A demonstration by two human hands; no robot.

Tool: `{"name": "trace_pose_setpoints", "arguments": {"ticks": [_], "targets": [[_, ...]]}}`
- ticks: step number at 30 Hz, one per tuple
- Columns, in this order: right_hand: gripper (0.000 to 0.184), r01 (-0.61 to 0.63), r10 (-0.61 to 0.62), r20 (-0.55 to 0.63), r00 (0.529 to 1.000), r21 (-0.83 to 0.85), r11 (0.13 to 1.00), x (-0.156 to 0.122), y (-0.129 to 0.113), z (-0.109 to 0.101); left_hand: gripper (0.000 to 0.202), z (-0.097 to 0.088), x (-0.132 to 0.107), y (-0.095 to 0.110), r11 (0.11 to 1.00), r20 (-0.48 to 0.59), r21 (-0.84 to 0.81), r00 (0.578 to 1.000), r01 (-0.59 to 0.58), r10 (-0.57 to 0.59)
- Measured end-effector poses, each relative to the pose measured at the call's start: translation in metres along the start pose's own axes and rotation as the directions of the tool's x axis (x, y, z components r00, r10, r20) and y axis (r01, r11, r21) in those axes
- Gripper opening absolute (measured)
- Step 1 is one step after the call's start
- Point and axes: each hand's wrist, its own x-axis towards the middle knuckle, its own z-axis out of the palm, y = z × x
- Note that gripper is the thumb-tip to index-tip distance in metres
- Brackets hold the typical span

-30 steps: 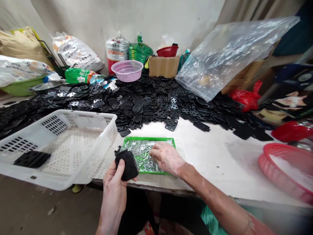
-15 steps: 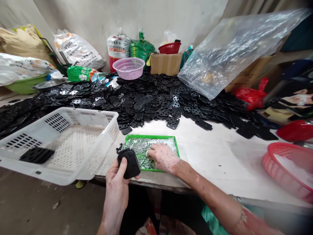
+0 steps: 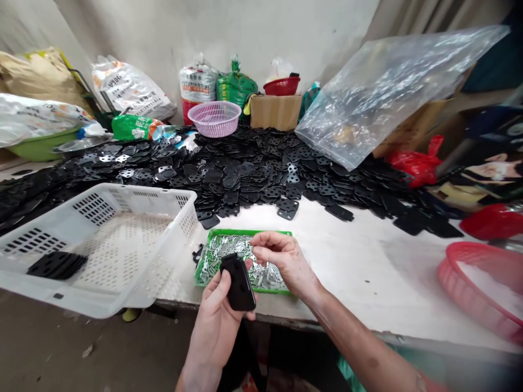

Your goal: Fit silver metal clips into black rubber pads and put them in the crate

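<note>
My left hand [image 3: 218,313] grips a flat black plastic case [image 3: 240,286] with rounded corners, thumb on its near face, in front of the green tray. My right hand [image 3: 284,261] is raised over the tray, thumb and index finger pinched together; whatever sits between the fingertips is too small to make out. Below lies the green tray [image 3: 201,272], filled with small silvery metal pins [image 3: 226,245]. Just left of the tray is a small black piece [image 3: 198,253], partly hidden.
A white perforated basket [image 3: 134,294] stands at left, with a stack of black plates [image 3: 57,265] inside. Behind spreads a heap of black plates [image 3: 253,169]. A pink basket [image 3: 469,283] is at right; a clear plastic bag [image 3: 384,92] and a purple basket [image 3: 214,118] stand farther back.
My right hand has lifted out of the pins and pinched its fingers, moving slightly right. My left hand has brought the black case rightward and turned it, closer to my right hand.
</note>
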Motion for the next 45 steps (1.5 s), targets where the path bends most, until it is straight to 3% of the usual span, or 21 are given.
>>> {"name": "trace_pose_setpoints", "arguments": {"ticks": [4, 7, 11, 14, 19, 23, 25, 32, 38, 42, 45], "targets": [[0.014, 0.023, -0.023, 0.003, 1.0, -0.067, 0.997, -0.004, 0.001, 0.003, 0.02, 0.0, 0.0, 0.001, 0.999, 0.0, -0.049, 1.0, 0.015, -0.015], [0.009, 0.157, -0.151, 0.045, 0.987, -0.201, 0.967, -0.006, 0.001, 0.0, 0.021, -0.001, 0.0, 0.001, 0.998, -0.012, -0.058, 1.0, 0.021, -0.021], [0.01, 0.476, -0.407, 0.246, 0.88, -0.449, 0.757, -0.007, -0.001, -0.009, 0.02, -0.001, -0.001, 0.001, 0.999, -0.03, -0.041, 0.999, 0.015, -0.017], [0.013, 0.57, -0.437, 0.366, 0.822, -0.511, 0.644, -0.007, -0.003, -0.012, 0.019, -0.001, 0.0, 0.0, 1.0, -0.038, -0.026, 0.999, 0.004, -0.005], [0.016, 0.499, -0.355, 0.352, 0.866, -0.55, 0.67, -0.01, -0.002, -0.011, 0.019, -0.001, 0.0, 0.0, 1.0, -0.027, 0.025, 1.0, -0.009, 0.01], [0.013, 0.346, -0.276, 0.225, 0.935, -0.39, 0.853, -0.01, 0.001, -0.009, 0.021, -0.002, 0.001, -0.003, 0.994, -0.094, 0.094, 0.994, -0.051, 0.06], [0.013, 0.284, -0.235, 0.179, 0.955, -0.329, 0.901, -0.01, 0.0, -0.008, 0.025, -0.002, 0.0, -0.005, 0.985, -0.107, 0.16, 0.99, -0.069, 0.087], [0.021, 0.373, -0.328, 0.178, 0.928, -0.445, 0.814, -0.012, -0.005, -0.005, 0.036, 0.001, -0.003, -0.007, 0.96, -0.114, 0.271, 0.988, -0.071, 0.105], [0.029, 0.353, -0.313, 0.163, 0.936, -0.483, 0.802, -0.014, -0.004, -0.004, 0.037, -0.002, -0.003, -0.007, 0.935, -0.054, 0.343, 0.992, -0.091, 0.117], [0.037, 0.402, -0.351, 0.209, 0.913, -0.608, 0.685, -0.019, -0.01, -0.003, 0.046, -0.004, -0.003, -0.008, 0.853, -0.109, 0.508, 0.973, -0.122, 0.204], [0.041, 0.39, -0.346, 0.202, 0.916, -0.648, 0.654, -0.022, -0.013, 0.0, 0.048, -0.006, -0.004, -0.01, 0.862, -0.127, 0.491, 0.968, -0.128, 0.216]]}}
